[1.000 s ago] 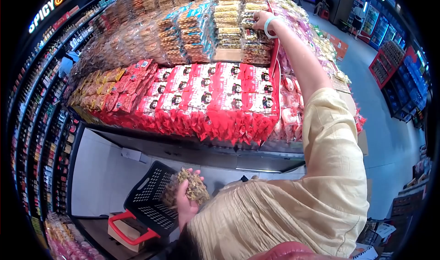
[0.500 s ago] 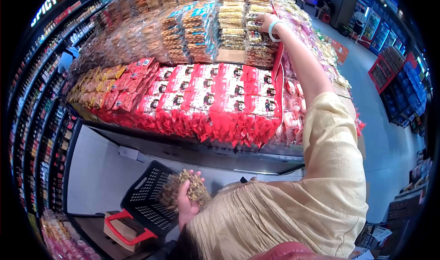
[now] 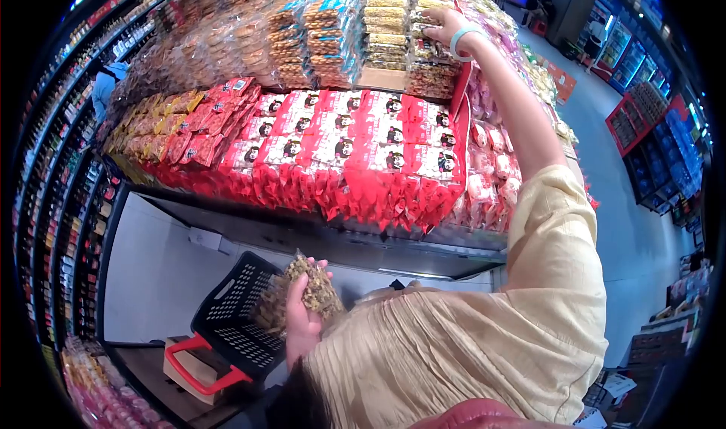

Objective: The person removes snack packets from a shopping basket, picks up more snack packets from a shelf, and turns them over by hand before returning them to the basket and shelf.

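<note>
My left hand (image 3: 305, 321) is closed round a clear plastic bag of brown, crumbly-looking snacks (image 3: 316, 287), at the near side of a black shopping basket (image 3: 234, 308) with a red handle. More bagged brown snack (image 3: 271, 304) shows inside the basket, partly behind the held bag. Far up on the display, my right hand (image 3: 448, 30), with a pale band at the wrist, touches a stack of clear-wrapped snack packs (image 3: 432, 66). Its fingers are stretched out and apart over the packs, and no pack is lifted in them.
Red-and-white snack bags (image 3: 344, 138) fill the front of the display. Pretzel-like sticks in clear and blue wrap (image 3: 330, 43) are stacked behind. A red divider (image 3: 462, 89) stands beside my right forearm. Bottle shelves (image 3: 64, 202) line the left; a person (image 3: 106, 92) is there.
My right hand has shifted slightly right on the packs, its fingers spreading. The basket and the bag in my left hand sit a little further left and higher in view.
</note>
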The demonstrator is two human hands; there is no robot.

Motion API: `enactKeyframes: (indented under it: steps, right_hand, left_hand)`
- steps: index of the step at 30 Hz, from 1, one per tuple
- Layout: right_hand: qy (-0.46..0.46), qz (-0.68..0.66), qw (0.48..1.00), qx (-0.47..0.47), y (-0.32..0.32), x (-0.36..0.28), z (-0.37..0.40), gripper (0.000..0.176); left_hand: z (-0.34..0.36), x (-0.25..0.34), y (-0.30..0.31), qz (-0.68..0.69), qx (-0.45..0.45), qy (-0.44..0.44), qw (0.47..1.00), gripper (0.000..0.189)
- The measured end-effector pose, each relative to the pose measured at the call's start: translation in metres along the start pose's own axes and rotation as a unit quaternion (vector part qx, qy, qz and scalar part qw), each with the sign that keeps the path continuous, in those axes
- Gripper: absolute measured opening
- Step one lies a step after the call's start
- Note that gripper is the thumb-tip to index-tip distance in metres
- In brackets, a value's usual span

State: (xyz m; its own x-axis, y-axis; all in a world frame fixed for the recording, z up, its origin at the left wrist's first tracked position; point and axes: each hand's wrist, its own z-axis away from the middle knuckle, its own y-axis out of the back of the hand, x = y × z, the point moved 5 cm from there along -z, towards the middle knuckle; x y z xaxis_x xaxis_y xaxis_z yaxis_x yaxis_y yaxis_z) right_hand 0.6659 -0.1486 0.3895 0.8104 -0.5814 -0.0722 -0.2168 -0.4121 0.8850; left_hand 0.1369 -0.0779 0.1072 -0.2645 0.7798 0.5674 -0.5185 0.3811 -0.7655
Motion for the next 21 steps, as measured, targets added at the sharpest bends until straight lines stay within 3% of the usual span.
enactKeyframes:
  steps: [2,6,8,11,12,17,20,21]
  right_hand:
    - [0.076,-0.162,0.983,0.033,0.011,-0.034,0.020,0.043]
    - [0.110,-0.305,0.935,-0.144,0.027,-0.149,0.117,0.041]
    - [0.207,-0.231,0.937,-0.160,0.021,-0.193,0.160,0.044]
    - [0.236,-0.261,0.907,-0.230,0.004,-0.237,0.213,0.058]
    - [0.264,-0.308,0.886,-0.226,-0.008,-0.242,0.225,0.062]
    - [0.299,-0.306,0.876,-0.225,-0.015,-0.250,0.242,0.071]
    - [0.286,-0.364,0.851,-0.247,-0.015,-0.253,0.250,0.076]
    - [0.267,-0.347,0.865,-0.245,-0.019,-0.254,0.255,0.083]
  left_hand:
    - [-0.006,0.002,-0.004,0.007,0.004,-0.001,1.000,0.037]
    - [-0.024,0.008,-0.031,0.010,0.014,-0.035,0.999,0.037]
    - [-0.034,0.012,-0.048,-0.039,-0.009,-0.061,0.997,0.039]
    - [-0.039,0.017,-0.079,-0.062,-0.028,-0.101,0.993,0.039]
    - [-0.041,0.018,-0.086,-0.056,-0.041,-0.101,0.992,0.038]
    - [-0.040,0.009,-0.097,-0.062,-0.080,-0.097,0.990,0.036]
    - [-0.044,0.004,-0.095,-0.052,-0.092,-0.094,0.990,0.036]
    - [-0.044,0.002,-0.096,-0.050,-0.090,-0.094,0.990,0.036]
